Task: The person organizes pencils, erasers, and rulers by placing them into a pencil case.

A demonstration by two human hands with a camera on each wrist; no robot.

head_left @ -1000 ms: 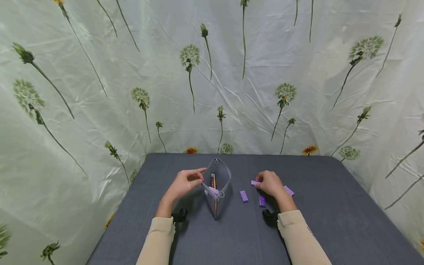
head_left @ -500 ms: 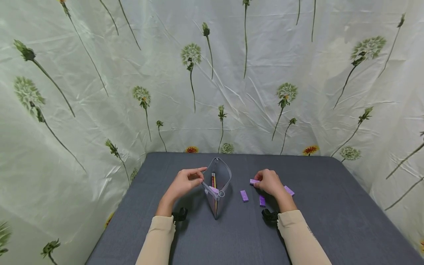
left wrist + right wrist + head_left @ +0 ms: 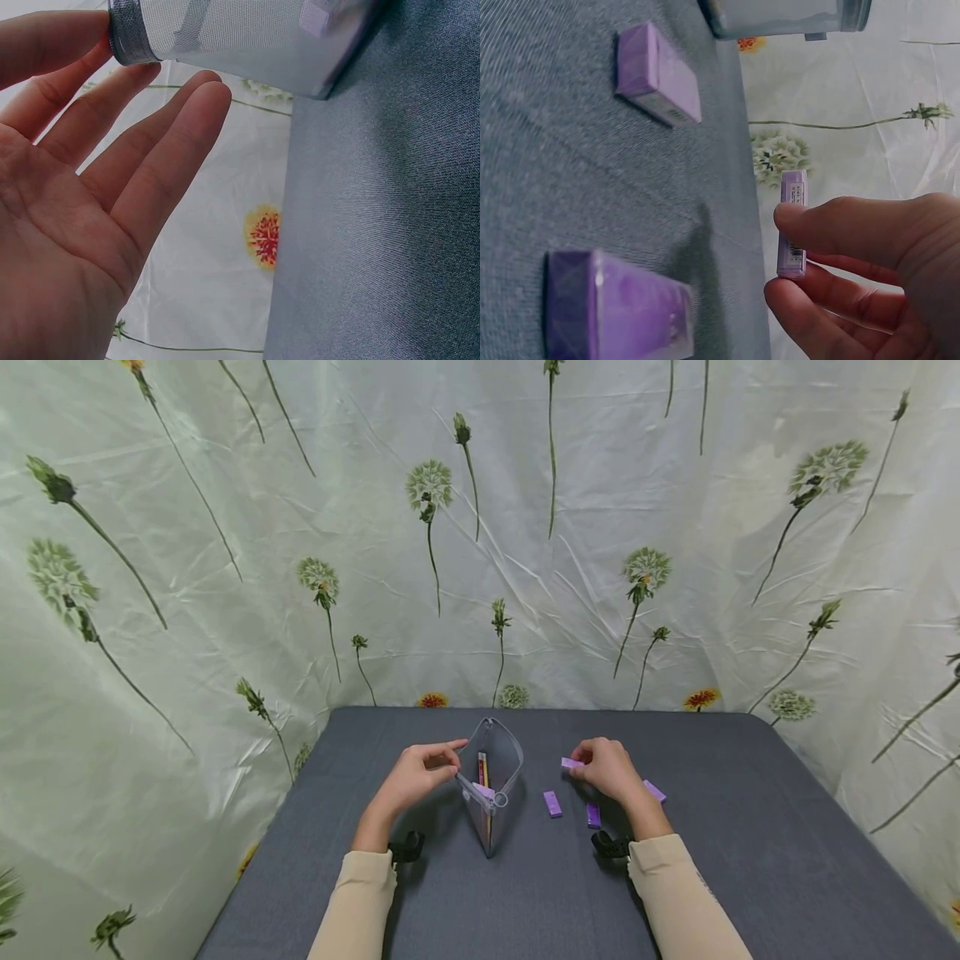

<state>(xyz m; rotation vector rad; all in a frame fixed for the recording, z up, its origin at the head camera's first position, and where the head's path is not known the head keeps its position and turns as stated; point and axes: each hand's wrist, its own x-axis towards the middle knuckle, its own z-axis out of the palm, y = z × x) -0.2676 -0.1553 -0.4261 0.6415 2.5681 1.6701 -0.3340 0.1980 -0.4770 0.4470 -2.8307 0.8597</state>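
My left hand (image 3: 417,775) pinches the left rim of a grey mesh zip pouch (image 3: 507,758) between thumb and fingers, its other fingers spread loosely below. The pouch stands upright with its mouth wide. Inside show a yellow-and-dark pencil (image 3: 483,769) and a light purple block (image 3: 484,790). My right hand (image 3: 607,770) holds a small wrapped purple eraser (image 3: 793,193) between thumb and fingertips, above the table. A barcode label shows on the eraser's narrow side in the right wrist view.
Purple erasers lie on the dark grey table (image 3: 525,910): a light one (image 3: 552,804) right of the pouch, a darker one (image 3: 593,816) nearer me, and another (image 3: 654,791) partly behind my right wrist. A flower-printed curtain (image 3: 525,543) hangs behind the table.
My right hand has lifted the purple eraser from the table and moved it slightly up and left. My left hand keeps its hold on the pouch rim.
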